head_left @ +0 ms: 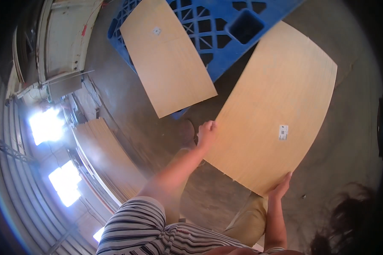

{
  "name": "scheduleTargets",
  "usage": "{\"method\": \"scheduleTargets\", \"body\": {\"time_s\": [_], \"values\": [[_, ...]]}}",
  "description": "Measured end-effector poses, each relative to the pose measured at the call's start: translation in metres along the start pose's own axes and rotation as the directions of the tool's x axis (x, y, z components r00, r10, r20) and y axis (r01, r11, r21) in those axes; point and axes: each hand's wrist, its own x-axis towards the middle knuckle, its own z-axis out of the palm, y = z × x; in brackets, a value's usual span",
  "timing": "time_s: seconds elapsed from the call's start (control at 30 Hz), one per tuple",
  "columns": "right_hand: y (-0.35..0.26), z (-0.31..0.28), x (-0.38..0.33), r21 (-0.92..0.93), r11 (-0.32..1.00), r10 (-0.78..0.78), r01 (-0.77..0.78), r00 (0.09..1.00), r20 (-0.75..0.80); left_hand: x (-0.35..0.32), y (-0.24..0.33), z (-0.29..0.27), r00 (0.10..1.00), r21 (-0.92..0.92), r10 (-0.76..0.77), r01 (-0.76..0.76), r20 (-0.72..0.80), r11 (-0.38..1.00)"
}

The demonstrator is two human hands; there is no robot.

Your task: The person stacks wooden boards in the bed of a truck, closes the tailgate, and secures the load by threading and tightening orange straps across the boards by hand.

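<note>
A large light-brown wooden panel (268, 97) with a small white label slants across the right half of the view. My left hand (207, 133) is closed around its left edge near the lower corner. Lower down, my right hand (280, 186) grips the panel's near right corner, its fingers partly hidden by the board. Beyond, a second wooden panel (170, 63), also with a label, lies on a blue plastic pallet (219, 70). The far end of the held panel overlaps the pallet's right side; whether it touches there I cannot tell.
To the left, a stack of long boards (110, 157) lies near the bright windows. A pale metal cabinet-like structure (68, 38) stands at the far left. My legs (247, 219) are just below the held panel, over a brown-grey floor (353, 127).
</note>
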Motion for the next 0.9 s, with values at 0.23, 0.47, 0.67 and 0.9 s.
{"method": "scheduleTargets", "body": {"time_s": [0.23, 0.47, 0.67, 0.9], "values": [[-0.048, -0.071, -0.088, 0.026, 0.998, -0.055, 0.054, 0.997, 0.058, -0.059, 0.046, 0.007, 0.979, 0.026, 0.199, -0.201, 0.043, 0.979], [-0.083, 0.087, -0.106, -0.369, 0.865, -0.316, 0.340, 0.940, 0.126, 0.010, 0.008, -0.118, 0.980, -0.377, 0.147, -0.189, -0.138, 0.907], [-0.052, 0.299, -0.048, -0.255, 0.825, -0.368, 0.505, 0.821, 0.436, 0.087, -0.084, -0.188, 0.907, -0.584, -0.153, -0.117, -0.393, 0.804], [0.061, 0.424, -0.036, -0.679, 0.133, -0.261, 0.722, 0.687, 0.678, 0.180, -0.219, -0.201, 0.512, -0.074, -0.306, 0.423, -0.802, 0.903]]}}
